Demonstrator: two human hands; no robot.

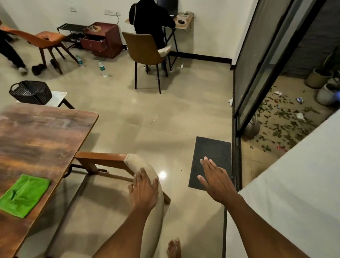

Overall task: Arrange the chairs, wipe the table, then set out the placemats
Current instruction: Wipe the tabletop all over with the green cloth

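A wooden armchair with a beige padded back [147, 162] stands at the right side of the dark wooden table [31, 138]. My left hand [144, 188] rests on top of the chair's backrest, fingers spread and relaxed. My right hand [214, 178] hovers open in the air to the right of the chair, above the floor and a dark mat [211, 152], holding nothing. A folded green cloth [23, 195] lies on the table near its right edge. No placemats are in sight.
An orange chair [42, 40] is carried by a person at the far left. Another person sits on a tan chair [145, 52] at a wall desk. A black basket [30, 92] sits on a white stool. Bottles [102, 69] stand on the floor. A glass door [261, 66] is on the right.
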